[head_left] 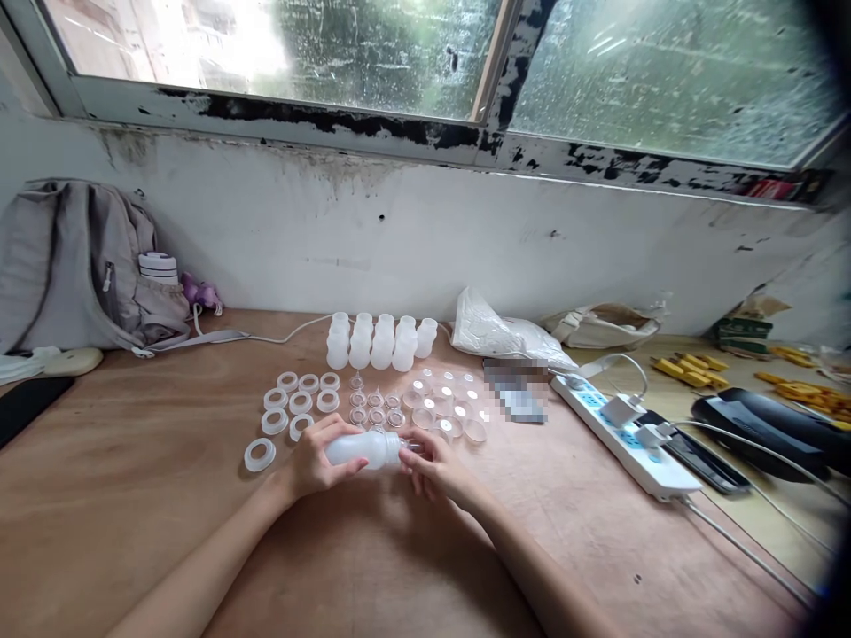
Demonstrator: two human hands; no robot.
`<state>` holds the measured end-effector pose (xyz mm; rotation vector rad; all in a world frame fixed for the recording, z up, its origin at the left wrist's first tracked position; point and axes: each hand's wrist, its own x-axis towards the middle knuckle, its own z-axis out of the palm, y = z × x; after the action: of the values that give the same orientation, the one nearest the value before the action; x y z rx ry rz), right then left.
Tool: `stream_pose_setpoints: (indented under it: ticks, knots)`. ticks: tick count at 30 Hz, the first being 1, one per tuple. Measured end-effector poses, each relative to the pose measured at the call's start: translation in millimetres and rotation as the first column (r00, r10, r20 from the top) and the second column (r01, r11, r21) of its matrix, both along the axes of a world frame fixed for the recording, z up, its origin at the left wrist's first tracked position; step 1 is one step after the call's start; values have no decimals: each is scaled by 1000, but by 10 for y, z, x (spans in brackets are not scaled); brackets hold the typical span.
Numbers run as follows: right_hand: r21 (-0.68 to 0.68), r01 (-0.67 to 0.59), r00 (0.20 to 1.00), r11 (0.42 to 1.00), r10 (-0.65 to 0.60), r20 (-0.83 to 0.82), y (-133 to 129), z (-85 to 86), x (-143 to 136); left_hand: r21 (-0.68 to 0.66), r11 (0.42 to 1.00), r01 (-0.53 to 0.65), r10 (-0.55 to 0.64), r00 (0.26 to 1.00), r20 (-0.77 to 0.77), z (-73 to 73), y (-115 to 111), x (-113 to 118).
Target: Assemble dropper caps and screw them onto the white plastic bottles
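A frosted white baby bottle (363, 450) lies sideways above the table, its mouth pointing right. My left hand (324, 458) is wrapped round its body. The fingers of my right hand (432, 462) pinch a clear nipple (407, 446) at the bottle's mouth; how far it is seated is hidden by the fingers. Just beyond are several clear nipples (376, 400) in short rows. White screw rings (275, 421) lie to their left, and clear domed caps (458, 411) to their right. More frosted bottles (380, 346) stand upright in rows behind.
A white power strip (631, 443) with plugged-in chargers and cables runs along the right. Near it lie a phone (705, 461), a blurred-out flat item (519, 390) and a white plastic bag (485, 323). A grey backpack (80, 266) leans at the back left.
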<state>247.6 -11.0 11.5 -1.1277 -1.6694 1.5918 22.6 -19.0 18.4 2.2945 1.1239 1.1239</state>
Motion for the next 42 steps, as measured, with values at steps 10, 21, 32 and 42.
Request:
stream_pose_setpoints:
  ticks: [10,21,32,42]
  knots:
    - [81,-19,996,997,26,-84,-25,87,4,-14,1000,-4,4,1000,-14,3,-19,19]
    - [105,128,992,986,-125,-34,-61,5,-44,-251,968,31,-32,999,2,41,-37,104]
    - [180,155,948,971,-95,-305,-217,120,-76,-797,199,571,-75,819,568,22,-288,477]
    - [450,261,962,854,-266,-54,-235,188,-94,-540,842,18,-15,1000,10,135,-493,585]
